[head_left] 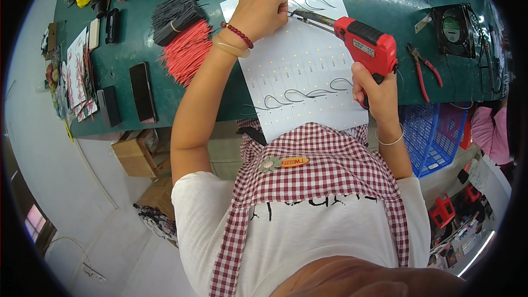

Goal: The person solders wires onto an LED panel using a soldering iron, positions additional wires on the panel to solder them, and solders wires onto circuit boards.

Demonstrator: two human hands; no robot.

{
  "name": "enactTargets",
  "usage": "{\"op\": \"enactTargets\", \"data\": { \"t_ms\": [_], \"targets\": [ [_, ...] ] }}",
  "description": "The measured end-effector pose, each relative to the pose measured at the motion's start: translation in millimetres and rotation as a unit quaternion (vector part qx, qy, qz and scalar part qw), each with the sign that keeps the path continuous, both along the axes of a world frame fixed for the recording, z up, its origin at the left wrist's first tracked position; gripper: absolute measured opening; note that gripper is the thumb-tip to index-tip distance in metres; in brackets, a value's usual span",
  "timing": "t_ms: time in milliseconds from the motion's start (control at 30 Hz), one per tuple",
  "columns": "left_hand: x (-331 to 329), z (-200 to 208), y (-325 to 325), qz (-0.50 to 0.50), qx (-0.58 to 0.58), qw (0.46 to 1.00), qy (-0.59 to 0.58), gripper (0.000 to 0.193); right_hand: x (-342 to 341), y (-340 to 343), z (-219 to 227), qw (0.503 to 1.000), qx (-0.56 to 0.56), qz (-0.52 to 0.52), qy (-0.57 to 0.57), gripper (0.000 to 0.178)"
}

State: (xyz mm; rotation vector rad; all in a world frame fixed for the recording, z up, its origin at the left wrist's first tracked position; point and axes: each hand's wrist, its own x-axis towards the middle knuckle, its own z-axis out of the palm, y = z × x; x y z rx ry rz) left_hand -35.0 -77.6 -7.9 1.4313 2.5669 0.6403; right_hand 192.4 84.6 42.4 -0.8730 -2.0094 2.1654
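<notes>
Grips red soldering gun (369, 49), two o'clock, in right hand (379, 92); curls left hand (260, 12) at twelve, can't tell around what. Lift white board (300, 67), one o'clock, by edges: probably light, bendy.

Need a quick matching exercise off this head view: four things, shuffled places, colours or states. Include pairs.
Things
1. Soldering gun
2. Panel sheet
3. Pliers
4. Plastic basket

Place, colour or state
A. White, with rows of small yellowish dots
B. Blue, lower than the top of the green table
C. Lying with red handles spread apart
D. Gripped in the right hand

Pairs: 1-D, 2-A, 3-C, 4-B
</notes>
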Motion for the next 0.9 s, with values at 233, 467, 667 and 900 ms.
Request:
{"op": "enactTargets", "data": {
  "t_ms": [233,467,667,900],
  "targets": [
    [-1.3,0.8,0.4,0.0,0.002,1.0,-0.004,0.006,-0.3,-0.5,3.2,0.999,0.026,0.026,-0.006,0.018],
    [-2.4,2.8,1.7,0.001,-0.031,0.999,-0.025,0.008,3.7,3.1,1.2,1.0,0.014,-0.002,-0.007,0.017],
    [-2.2,2.5,1.3,-0.005,-0.016,1.0,0.003,0.007,8.2,6.2,8.1,0.998,-0.036,-0.036,0.036,0.021],
    [-2.8,4.0,2.4,-0.004,-0.031,1.0,0.002,0.007,12.0,7.6,10.6,0.996,-0.056,-0.041,0.056,0.026]
  ]
}}
